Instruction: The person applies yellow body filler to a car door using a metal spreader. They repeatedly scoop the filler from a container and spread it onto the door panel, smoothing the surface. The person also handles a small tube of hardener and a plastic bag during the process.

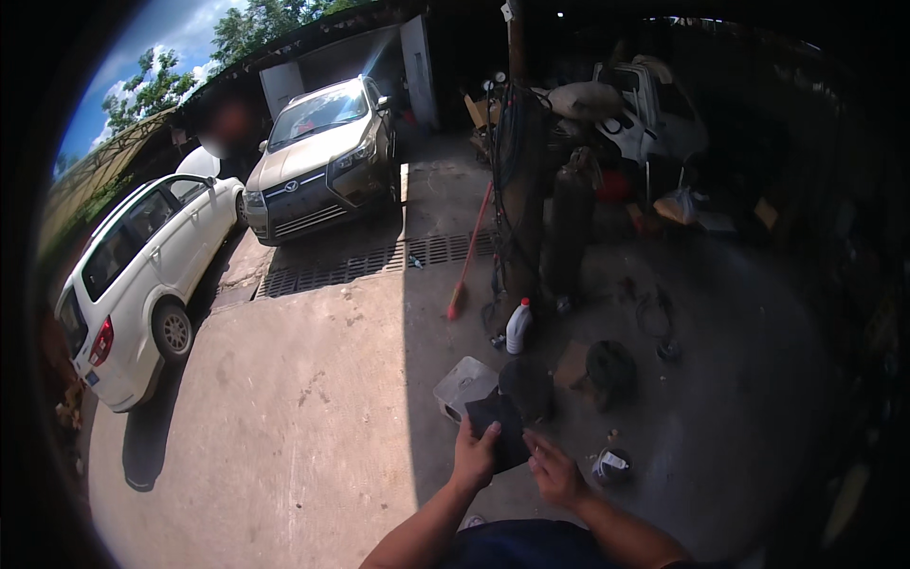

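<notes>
A dark, flat, roughly rectangular sheet (pixel 504 438) is held in front of my body; its exact kind is too dark to make out. My left hand (pixel 475 455) grips its left side, with the thumb lying across the face. At the opposite edge, my right hand (pixel 555 472) has its fingers curled in and the fingertips against the sheet. Beyond it on the floor lie a pale metal box-like part (pixel 465 387) and a dark rounded object (pixel 527 387), partly behind the sheet. A white bottle with a red cap (pixel 518 327) stands farther off.
A white car (pixel 142 275) and a light-brown SUV (pixel 318 156) are parked left and ahead. A red-handled broom (pixel 458 302) leans near gas cylinders (pixel 569 223). A floor grate (pixel 332 272), cardboard (pixel 572 365) and a round container (pixel 611 465) are around me. Someone stands by the cars.
</notes>
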A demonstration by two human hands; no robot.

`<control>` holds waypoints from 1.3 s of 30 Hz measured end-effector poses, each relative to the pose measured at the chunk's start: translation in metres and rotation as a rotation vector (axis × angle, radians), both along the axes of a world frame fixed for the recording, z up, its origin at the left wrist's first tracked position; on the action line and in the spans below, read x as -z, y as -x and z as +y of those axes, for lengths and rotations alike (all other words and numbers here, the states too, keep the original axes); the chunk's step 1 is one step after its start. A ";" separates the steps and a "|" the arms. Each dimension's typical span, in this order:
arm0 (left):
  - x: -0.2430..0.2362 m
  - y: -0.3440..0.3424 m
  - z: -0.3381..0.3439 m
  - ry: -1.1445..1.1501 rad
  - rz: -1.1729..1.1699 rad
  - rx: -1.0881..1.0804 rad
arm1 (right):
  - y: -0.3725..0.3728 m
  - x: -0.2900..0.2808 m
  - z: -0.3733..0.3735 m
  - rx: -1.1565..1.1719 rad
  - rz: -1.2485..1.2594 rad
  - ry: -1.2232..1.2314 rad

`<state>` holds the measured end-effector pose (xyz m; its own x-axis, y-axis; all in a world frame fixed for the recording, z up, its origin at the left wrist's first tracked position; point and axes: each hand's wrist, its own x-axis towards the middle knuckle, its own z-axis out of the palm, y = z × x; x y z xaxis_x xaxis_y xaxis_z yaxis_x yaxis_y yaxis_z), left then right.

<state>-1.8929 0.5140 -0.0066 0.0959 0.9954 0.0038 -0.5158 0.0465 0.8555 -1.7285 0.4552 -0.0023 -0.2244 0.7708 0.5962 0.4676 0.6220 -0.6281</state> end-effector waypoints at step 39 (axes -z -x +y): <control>-0.036 -0.001 0.013 0.124 0.086 0.251 | -0.086 0.037 0.024 0.126 0.494 0.738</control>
<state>-1.8915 0.5275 0.0291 0.3343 0.9327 -0.1356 -0.4011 0.2710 0.8751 -1.6426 0.4795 -0.0389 0.0387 0.9977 -0.0547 0.0755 -0.0575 -0.9955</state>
